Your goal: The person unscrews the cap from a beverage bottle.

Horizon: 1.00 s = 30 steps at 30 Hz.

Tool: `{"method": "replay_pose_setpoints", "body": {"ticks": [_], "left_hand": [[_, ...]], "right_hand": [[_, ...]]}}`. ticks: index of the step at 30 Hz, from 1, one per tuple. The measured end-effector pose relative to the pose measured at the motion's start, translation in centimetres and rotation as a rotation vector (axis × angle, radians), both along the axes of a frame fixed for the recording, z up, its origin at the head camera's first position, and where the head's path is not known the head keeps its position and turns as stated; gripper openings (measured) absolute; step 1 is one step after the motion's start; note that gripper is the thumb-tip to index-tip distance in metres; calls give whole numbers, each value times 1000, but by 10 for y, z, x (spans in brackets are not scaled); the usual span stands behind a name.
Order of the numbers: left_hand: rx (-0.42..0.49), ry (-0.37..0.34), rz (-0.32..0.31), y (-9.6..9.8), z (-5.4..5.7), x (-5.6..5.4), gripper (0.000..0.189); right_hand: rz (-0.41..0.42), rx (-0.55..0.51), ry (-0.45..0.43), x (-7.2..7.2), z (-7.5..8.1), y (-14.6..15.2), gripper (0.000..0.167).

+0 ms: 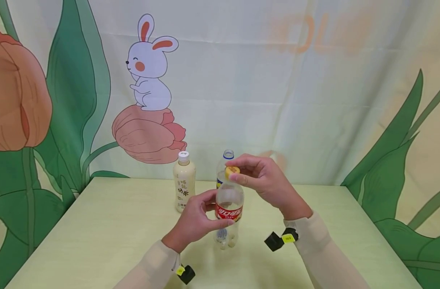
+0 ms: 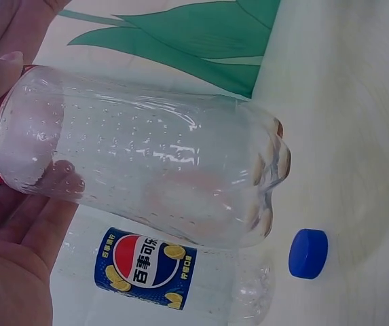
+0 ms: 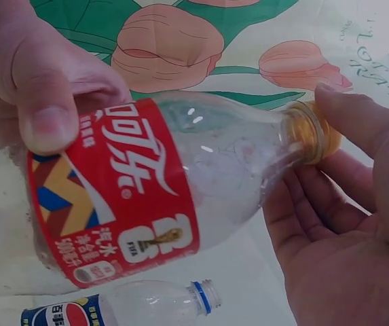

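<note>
My left hand (image 1: 196, 218) grips a clear, empty-looking cola bottle (image 1: 230, 194) round its red label (image 3: 116, 193), thumb across the front. The bottle stands upright in the head view. With thumb and fingers my right hand (image 1: 265, 178) pinches the yellow cap (image 1: 232, 172) at the bottle's mouth. Orange-yellow plastic sits right at the neck in the right wrist view. Behind stands a second clear bottle (image 2: 211, 285) with a blue lemon-cola label (image 2: 146, 267); its mouth (image 1: 228, 154) is uncapped. A loose blue cap (image 2: 308, 253) lies on the table near that bottle's base.
A milk tea bottle (image 1: 184, 180) with a white cap (image 1: 183, 155) stands to the left of the two clear bottles. The pale table (image 1: 126, 224) ends at a hanging cloth (image 1: 234, 92) printed with a rabbit and tulips.
</note>
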<state>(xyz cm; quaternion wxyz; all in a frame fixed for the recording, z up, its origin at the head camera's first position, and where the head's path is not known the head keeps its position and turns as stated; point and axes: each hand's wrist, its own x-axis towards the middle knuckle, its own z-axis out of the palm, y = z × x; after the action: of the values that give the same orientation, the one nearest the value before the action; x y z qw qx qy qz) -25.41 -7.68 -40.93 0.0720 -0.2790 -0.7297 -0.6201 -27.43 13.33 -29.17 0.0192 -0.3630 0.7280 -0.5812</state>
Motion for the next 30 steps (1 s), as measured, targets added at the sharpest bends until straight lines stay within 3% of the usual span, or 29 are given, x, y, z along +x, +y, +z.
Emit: {"method": "replay_pose_setpoints", "body": {"ticks": [4,9,16,21,30], "left_hand": [[0,-3,6,0,-2,-1,59],[-29,-15,27,1,-1,0,60],[-32,-22,28,2,1,1,60],[-30,-24,32,2,1,1,60],[-35,-35,34,1,1,1,60]], "right_hand": [[-65,-45,-22,4,-4,-4,31],[-230,-101,-47,12,-5,-12,28],[-429,-72,-58,20,-4,-20,33],[-464,-56,-44,23,-3,-20,32],[-457,-43,-17,24,-3,-19,30]]}}
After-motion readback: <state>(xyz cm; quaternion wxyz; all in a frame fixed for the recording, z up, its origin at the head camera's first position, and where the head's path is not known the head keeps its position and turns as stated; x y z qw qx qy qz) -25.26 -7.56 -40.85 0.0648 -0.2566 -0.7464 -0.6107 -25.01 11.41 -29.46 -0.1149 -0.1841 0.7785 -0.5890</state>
